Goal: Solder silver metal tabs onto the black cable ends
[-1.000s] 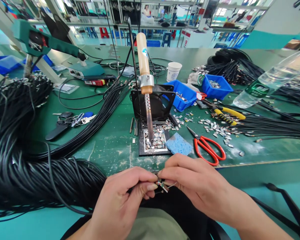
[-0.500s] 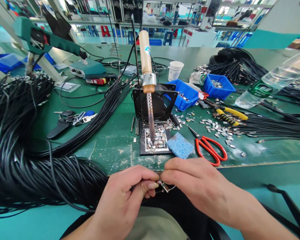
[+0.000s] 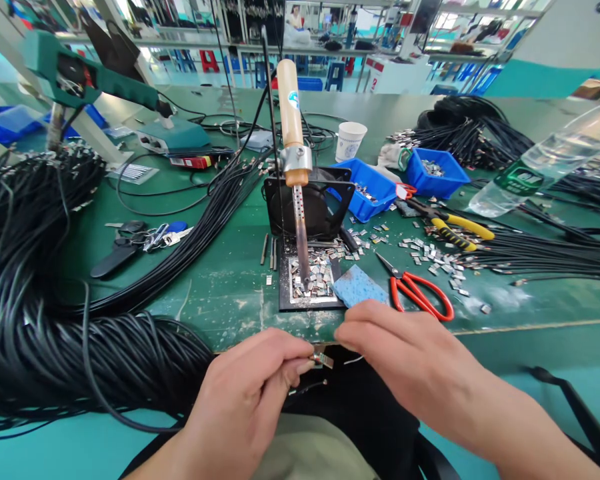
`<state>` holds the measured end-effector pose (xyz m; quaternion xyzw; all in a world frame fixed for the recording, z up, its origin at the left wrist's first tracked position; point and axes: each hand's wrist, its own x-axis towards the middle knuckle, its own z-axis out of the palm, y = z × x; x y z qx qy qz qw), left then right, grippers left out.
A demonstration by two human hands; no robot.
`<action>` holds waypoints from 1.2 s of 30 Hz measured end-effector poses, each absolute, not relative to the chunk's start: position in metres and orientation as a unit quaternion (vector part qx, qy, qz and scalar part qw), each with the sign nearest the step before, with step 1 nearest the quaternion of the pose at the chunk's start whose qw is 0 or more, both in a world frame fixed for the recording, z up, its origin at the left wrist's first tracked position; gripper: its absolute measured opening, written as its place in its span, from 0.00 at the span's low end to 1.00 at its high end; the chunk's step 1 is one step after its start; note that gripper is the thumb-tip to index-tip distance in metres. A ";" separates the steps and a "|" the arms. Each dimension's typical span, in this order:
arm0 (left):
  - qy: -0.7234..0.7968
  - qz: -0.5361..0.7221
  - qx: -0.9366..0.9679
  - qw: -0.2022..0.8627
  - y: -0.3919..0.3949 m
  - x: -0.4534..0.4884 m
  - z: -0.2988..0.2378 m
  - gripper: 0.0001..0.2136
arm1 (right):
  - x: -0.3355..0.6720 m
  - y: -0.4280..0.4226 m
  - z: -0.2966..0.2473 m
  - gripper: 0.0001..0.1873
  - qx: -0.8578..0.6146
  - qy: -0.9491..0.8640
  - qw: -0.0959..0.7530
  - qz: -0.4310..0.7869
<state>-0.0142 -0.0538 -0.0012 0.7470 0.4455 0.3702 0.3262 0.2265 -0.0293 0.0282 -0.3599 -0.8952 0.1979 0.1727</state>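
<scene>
My left hand (image 3: 253, 393) is closed in a pinch on the end of a thin black cable with a small metal terminal (image 3: 323, 361) at its tip, just below the bench's front edge. My right hand (image 3: 405, 363) sits beside it with fingers curled, fingertips a short way right of the terminal; a fine wire strand (image 3: 354, 361) shows under them. Straight ahead a wooden-handled soldering iron (image 3: 294, 160) stands clamped upright, tip down over a black plate (image 3: 285, 303) strewn with metal clips. A blue sponge (image 3: 357, 287) lies next to the plate.
A thick bundle of black cables (image 3: 55, 320) fills the left. Red scissors (image 3: 420, 297), yellow-handled pliers (image 3: 455, 230), scattered clips, two blue bins (image 3: 435, 173), a paper cup (image 3: 350, 141) and a tilted water bottle (image 3: 545, 160) lie to the right. Keys (image 3: 145, 238) rest at left.
My right hand has drawn away to the right and up from the terminal, which now stays only in my left fingers. The left hand barely moved.
</scene>
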 end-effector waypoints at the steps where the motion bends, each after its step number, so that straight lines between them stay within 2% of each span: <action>1: 0.455 0.376 0.736 0.331 -0.054 -0.014 -0.001 0.09 | 0.227 -0.031 0.026 0.15 -0.391 -0.869 0.206 0.222; 3: 0.470 0.388 0.713 0.346 -0.054 -0.015 -0.001 0.08 | 0.223 -0.036 0.021 0.11 -0.447 -0.808 0.254 0.288; 5: 0.484 0.397 0.688 0.368 -0.056 -0.014 -0.002 0.08 | 0.215 -0.040 0.017 0.07 -0.489 -0.749 0.263 0.360; 9: 0.505 0.408 0.626 0.433 -0.058 -0.012 -0.004 0.07 | 0.198 -0.044 0.010 0.09 -0.518 -0.656 0.263 0.482; 12: 0.516 0.403 0.551 0.517 -0.057 -0.011 -0.004 0.04 | 0.194 -0.045 0.006 0.09 -0.510 -0.621 0.281 0.525; 16: 0.494 0.366 0.454 0.645 -0.051 -0.012 -0.004 0.07 | 0.197 -0.044 0.007 0.09 -0.513 -0.625 0.286 0.515; 19: 0.466 0.346 0.432 0.690 -0.047 -0.012 -0.004 0.06 | 0.199 -0.043 0.008 0.08 -0.509 -0.643 0.289 0.495; 36: 0.474 0.275 0.474 0.689 -0.034 -0.014 0.004 0.07 | 0.201 -0.038 0.013 0.09 -0.475 -0.698 0.296 0.447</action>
